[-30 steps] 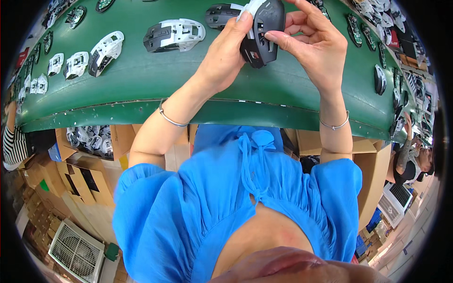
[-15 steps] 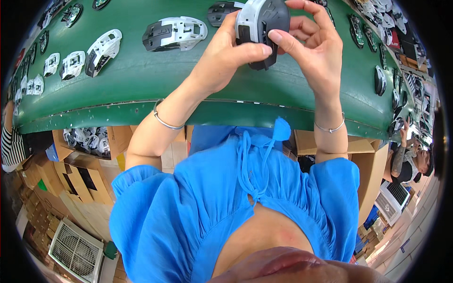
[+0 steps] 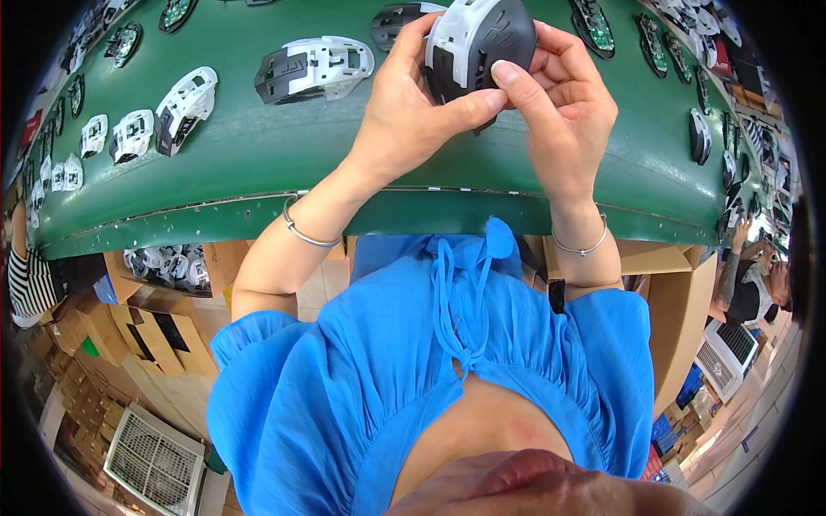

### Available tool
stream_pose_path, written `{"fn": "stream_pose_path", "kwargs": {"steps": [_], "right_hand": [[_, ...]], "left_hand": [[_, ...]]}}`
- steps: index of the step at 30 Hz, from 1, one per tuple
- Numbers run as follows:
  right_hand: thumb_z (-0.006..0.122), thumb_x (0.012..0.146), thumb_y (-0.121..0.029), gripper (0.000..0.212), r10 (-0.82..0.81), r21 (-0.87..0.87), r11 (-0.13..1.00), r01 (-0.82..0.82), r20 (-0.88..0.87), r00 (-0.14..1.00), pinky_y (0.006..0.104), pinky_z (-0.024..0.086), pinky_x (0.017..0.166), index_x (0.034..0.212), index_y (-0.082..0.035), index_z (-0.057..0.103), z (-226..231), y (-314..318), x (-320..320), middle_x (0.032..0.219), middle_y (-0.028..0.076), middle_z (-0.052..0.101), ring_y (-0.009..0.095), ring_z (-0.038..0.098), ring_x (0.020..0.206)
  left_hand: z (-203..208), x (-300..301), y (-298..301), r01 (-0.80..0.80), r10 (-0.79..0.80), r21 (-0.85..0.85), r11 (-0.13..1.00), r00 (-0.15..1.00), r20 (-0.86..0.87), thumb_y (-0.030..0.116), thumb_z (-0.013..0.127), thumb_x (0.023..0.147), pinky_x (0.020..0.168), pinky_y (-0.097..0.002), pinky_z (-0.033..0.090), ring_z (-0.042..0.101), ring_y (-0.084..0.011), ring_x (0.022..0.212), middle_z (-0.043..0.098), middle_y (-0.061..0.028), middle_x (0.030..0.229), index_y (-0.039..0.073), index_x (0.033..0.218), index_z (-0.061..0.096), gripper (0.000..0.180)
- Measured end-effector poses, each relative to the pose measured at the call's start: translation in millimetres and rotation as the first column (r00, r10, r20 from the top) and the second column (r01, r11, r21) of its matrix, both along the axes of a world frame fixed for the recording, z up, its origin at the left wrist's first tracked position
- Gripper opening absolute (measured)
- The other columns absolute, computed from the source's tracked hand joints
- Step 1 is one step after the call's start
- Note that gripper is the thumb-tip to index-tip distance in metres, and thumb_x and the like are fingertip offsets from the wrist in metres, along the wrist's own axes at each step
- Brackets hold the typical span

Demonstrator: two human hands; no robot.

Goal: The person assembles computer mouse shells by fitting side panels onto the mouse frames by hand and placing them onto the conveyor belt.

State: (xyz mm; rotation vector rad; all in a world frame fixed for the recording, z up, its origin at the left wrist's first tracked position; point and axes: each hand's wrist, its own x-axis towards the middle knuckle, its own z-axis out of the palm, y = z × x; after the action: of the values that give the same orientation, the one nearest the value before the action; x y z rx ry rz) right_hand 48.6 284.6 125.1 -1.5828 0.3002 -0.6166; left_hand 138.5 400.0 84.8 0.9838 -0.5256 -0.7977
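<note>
Above the green work surface (image 3: pixel 447 163), both of my hands hold a white and dark grey computer mouse shell (image 3: pixel 495 43). My left hand (image 3: pixel 422 116) wraps its left side, with the thumb pressed on the lower part. From the right, my right hand (image 3: pixel 564 107) grips the same shell, its thumb on the dark face and its fingers curled along the edge. The fingertips behind the shell are hidden. Just left of my hands lies another white and grey mouse shell (image 3: pixel 316 67), and one more dark shell (image 3: pixel 400 27) is partly covered by my left hand.
More white shells (image 3: pixel 185 110) rest at the left. Green circuit boards in dark bases (image 3: pixel 594 27) lie at the far right. Below the surface stand an open carton of shells (image 3: pixel 172 265) and a cardboard box (image 3: pixel 684 327). Another person (image 3: pixel 748 279) is at the right edge.
The whole view has shifted slightly. My right hand's fingers have drawn in closer round the mouse shell, which has turned a little. Both hands keep their hold.
</note>
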Motion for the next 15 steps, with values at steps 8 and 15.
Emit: {"fn": "stream_pose_path", "kwargs": {"steps": [8,15], "right_hand": [[0.066,0.084,-0.002,0.028,0.122,0.143,0.984,-0.103,-0.132,0.984,0.0243,0.052,0.074,0.107,0.007,0.054,4.1,-10.0,-0.6,0.094,0.011,0.065,0.013,0.062,0.082],[0.071,0.082,-0.005,0.026,0.121,0.033,0.993,-0.117,-0.17,0.978,0.0223,0.051,0.073,0.102,0.005,0.058,1.1,-8.8,-6.5,0.092,0.009,0.066,0.011,0.063,0.083]], "left_hand": [[-1.8,9.5,5.1,0.004,-0.017,0.126,0.992,0.995,0.097,0.012,0.076,0.074,0.084,-0.0287,0.051,0.058,-0.0153,0.1,0.057,-0.0112,0.112,-0.005,0.131,0.039,0.07],[2.5,11.6,7.0,0.082,-0.093,0.157,0.984,0.993,0.067,0.012,0.08,0.069,0.086,-0.029,0.05,0.058,-0.0153,0.101,0.058,-0.0109,0.114,-0.004,0.131,0.042,0.074]]}}
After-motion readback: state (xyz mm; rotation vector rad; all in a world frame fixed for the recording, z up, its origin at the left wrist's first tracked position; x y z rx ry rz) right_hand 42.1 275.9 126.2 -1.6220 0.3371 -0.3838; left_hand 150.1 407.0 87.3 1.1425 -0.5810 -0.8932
